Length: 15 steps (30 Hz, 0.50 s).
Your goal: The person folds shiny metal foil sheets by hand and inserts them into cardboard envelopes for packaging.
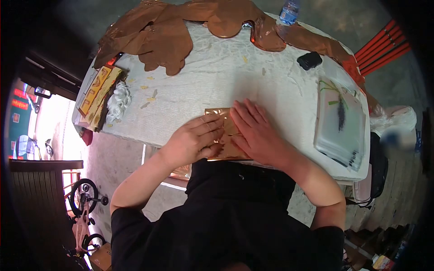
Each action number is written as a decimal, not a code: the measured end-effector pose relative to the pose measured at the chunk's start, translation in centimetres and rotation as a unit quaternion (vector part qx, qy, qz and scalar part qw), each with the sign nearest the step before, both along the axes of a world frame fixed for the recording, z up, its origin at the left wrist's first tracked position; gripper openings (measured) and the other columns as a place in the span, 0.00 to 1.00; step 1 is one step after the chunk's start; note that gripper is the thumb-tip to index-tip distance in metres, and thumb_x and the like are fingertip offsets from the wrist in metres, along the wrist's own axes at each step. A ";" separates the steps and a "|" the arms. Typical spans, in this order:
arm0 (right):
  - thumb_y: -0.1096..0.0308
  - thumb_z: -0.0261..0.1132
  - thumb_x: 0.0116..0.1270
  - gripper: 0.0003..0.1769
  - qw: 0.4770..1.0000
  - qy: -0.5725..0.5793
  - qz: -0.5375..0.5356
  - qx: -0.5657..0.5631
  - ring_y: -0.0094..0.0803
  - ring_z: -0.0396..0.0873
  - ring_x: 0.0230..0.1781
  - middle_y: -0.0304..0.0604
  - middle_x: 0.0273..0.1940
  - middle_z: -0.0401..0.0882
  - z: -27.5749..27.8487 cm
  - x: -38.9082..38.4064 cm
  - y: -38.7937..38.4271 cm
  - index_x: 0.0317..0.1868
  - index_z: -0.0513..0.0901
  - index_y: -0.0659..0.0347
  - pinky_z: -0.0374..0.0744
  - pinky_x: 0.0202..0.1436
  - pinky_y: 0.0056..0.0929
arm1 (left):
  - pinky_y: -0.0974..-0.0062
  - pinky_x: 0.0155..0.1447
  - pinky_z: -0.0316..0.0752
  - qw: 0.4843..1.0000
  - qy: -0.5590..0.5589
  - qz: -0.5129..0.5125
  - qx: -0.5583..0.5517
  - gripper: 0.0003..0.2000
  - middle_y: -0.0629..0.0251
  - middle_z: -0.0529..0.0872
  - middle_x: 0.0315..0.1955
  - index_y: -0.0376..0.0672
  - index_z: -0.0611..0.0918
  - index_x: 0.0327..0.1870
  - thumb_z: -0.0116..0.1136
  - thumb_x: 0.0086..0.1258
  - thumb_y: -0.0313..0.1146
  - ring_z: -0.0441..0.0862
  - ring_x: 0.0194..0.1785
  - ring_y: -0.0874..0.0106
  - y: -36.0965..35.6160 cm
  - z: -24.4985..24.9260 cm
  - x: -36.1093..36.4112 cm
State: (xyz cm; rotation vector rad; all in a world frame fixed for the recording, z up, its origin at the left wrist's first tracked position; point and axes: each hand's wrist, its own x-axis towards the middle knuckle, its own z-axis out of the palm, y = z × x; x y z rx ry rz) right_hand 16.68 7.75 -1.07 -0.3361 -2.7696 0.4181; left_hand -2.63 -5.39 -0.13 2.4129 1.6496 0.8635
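Observation:
At the table's near edge, a shiny copper-gold foil sheet [229,141] lies under both hands. My left hand [195,137] rests on its left side, fingers bent and closed on the foil. My right hand [258,131] lies flat across the right side, fingers stretched out and pointing away from me. The hands cover much of the sheet, so its full shape is hidden. Along the far edge of the table spread large flat copper foil pieces [165,43] with rounded outlines, like uninflated foil balloons.
White cloth covers the table [203,81]. White artificial flowers [119,101] and a yellow packet [97,90] lie left. Clear plastic sleeves [332,128] and a black object [309,60] are right. A water bottle [289,12] stands at the back. Small yellow scraps are scattered about.

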 end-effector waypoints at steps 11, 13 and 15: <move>0.53 0.58 0.67 0.39 0.999 -0.050 -0.003 0.012 0.53 0.50 0.75 0.58 0.73 0.53 -0.5 0.0 -0.1 0.72 0.57 0.66 0.47 0.76 0.49 | 0.58 0.74 0.57 0.993 0.056 0.003 -0.104 0.25 0.53 0.71 0.65 0.37 0.75 0.61 0.58 0.63 0.36 0.65 0.71 0.60 -1.9 1.0 0.2; 0.53 0.60 0.65 0.41 0.998 -0.053 -0.003 0.012 0.54 0.50 0.74 0.59 0.73 0.53 -0.3 0.0 -0.2 0.72 0.57 0.66 0.47 0.76 0.49 | 0.58 0.74 0.57 0.994 0.033 -0.010 -0.107 0.23 0.53 0.72 0.64 0.37 0.75 0.61 0.58 0.64 0.35 0.66 0.71 0.59 -2.3 1.0 -0.4; 0.52 0.60 0.65 0.41 0.998 -0.054 -0.002 0.012 0.54 0.50 0.74 0.59 0.72 0.54 -0.4 0.0 -0.2 0.72 0.58 0.65 0.47 0.76 0.49 | 0.57 0.74 0.56 0.994 0.012 -0.024 -0.110 0.22 0.53 0.74 0.63 0.36 0.76 0.60 0.57 0.65 0.35 0.67 0.70 0.59 -2.7 0.8 -1.0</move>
